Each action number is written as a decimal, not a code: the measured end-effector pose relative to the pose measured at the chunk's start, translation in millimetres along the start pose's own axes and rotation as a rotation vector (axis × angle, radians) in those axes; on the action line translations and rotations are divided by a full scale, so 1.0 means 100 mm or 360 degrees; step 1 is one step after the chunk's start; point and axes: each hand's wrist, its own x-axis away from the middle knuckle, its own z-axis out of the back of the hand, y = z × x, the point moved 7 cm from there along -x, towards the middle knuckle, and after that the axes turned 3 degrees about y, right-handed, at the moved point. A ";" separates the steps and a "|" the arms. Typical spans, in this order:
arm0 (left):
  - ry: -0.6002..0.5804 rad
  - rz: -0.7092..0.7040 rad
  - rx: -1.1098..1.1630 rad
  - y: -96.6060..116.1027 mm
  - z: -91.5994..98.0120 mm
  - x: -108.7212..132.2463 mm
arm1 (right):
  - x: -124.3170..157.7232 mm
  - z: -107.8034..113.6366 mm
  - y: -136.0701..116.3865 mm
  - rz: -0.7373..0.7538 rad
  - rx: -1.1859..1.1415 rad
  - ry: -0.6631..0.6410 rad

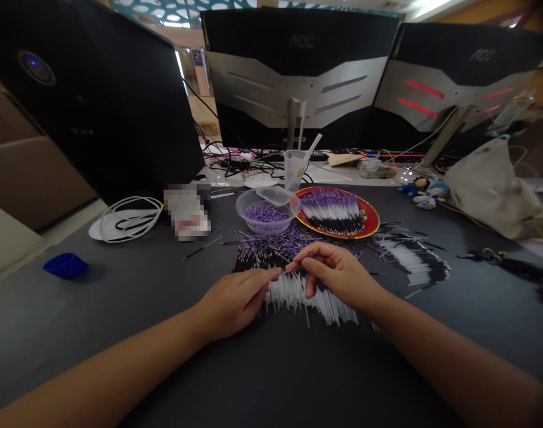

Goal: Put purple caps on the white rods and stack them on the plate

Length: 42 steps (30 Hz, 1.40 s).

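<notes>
Above sticks on dark mat, hands pinching one purple-tipped stick, red plate's rim beyond

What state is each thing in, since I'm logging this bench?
Right hand, pinching a purple-tipped stick
Left hand, fingertips together beside it
Clear plastic tub, open, lid leaning on rim
Red plate, loaded with sticks in rows
Plastic cup, upright, white handle inside
Loose sticks, fanned out on the dark mat
Right AOC monitor, red rear lights lit

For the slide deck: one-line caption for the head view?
Head view: right hand pinches a purple-tipped stick, left hand beside it, above loose black-and-white sticks, near a red gold-rimmed plate.
</notes>
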 end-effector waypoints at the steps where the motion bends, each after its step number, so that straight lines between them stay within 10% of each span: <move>1: 0.0000 -0.0001 0.0003 0.00 0.00 0.00 | 0.00 0.00 0.00 0.0005 0.0008 -0.0001; 42: 0.0301 -0.0207 -0.0361 0.15 0.09 -0.04 | -0.01 -0.05 0.11 -0.0219 0.0336 -0.0053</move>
